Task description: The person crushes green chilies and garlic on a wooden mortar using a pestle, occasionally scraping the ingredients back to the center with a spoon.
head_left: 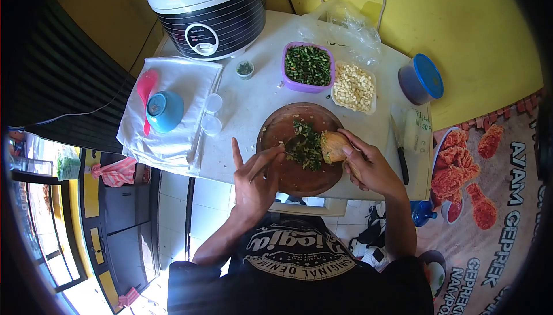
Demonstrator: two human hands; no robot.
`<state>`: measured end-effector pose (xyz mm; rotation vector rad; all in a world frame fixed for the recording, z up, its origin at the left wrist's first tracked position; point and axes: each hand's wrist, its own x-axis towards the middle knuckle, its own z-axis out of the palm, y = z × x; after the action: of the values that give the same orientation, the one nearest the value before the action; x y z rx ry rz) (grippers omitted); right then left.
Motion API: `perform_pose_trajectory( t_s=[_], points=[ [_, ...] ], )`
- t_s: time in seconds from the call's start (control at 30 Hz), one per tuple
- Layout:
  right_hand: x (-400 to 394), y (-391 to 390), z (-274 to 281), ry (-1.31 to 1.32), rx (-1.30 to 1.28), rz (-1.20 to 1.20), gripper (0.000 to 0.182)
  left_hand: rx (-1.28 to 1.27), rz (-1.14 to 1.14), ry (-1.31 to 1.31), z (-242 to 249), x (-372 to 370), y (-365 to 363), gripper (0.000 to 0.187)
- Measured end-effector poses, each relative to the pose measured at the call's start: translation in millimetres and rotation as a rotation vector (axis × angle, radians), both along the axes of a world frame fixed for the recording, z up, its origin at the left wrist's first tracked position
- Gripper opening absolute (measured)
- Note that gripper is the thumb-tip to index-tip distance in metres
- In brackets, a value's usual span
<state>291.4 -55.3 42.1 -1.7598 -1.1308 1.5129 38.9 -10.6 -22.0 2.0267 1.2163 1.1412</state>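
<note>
A round brown mortar dish (276,119) lies near the table's front edge, with a heap of chopped greens and pale bits (311,156) in its middle. My right hand (371,165) is wrapped round a wooden pestle (334,145), whose broad end, flecked with green, is over the right side of the heap. From the left, my left hand (259,178) pinches a spoon (295,142) between thumb and fingertips, one finger sticking up. The spoon's bowl rests against the greens; its handle is mostly hidden by the fingers.
Behind the dish stand a purple tub of cut greens (333,70) and a tub of pale chopped pieces (354,87). A knife (402,162) lies at right, near a blue-lidded container (429,76). A rice cooker (213,21), blue bowl (167,110) and small cups (212,125) are left.
</note>
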Motion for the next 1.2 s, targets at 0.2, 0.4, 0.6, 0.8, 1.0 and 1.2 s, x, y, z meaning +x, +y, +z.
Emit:
perform_pose_trajectory(
  t_s=[0.2, 0.4, 0.6, 0.8, 1.0, 1.2],
  points=[
    [-6, 2, -8, 0.102, -0.023, 0.03, 0.051, -0.034, -0.032, -0.053, 10, -14, -12, 0.017],
    [-22, 16, -15, -0.259, 0.307, 0.299, 0.052, -0.022, 0.108, -0.065, 1, -35, -1, 0.016],
    [-70, 27, 11, -0.949, 0.517, 0.603, 0.049, -0.003, 0.109, 0.01, 4, -34, 11, 0.014],
    [-70, 46, 15, -0.869, 0.426, 0.693, 0.049, -0.001, 0.1, 0.073, 12, -30, 19, 0.016],
    [-65, 50, 14, -0.834, 0.439, 0.71, 0.049, 0.003, 0.082, 0.107, 14, -32, 16, 0.016],
    [-63, 51, 18, -0.817, 0.375, 0.68, 0.049, 0.023, 0.089, 0.114, 14, -31, 12, 0.016]
  ],
)
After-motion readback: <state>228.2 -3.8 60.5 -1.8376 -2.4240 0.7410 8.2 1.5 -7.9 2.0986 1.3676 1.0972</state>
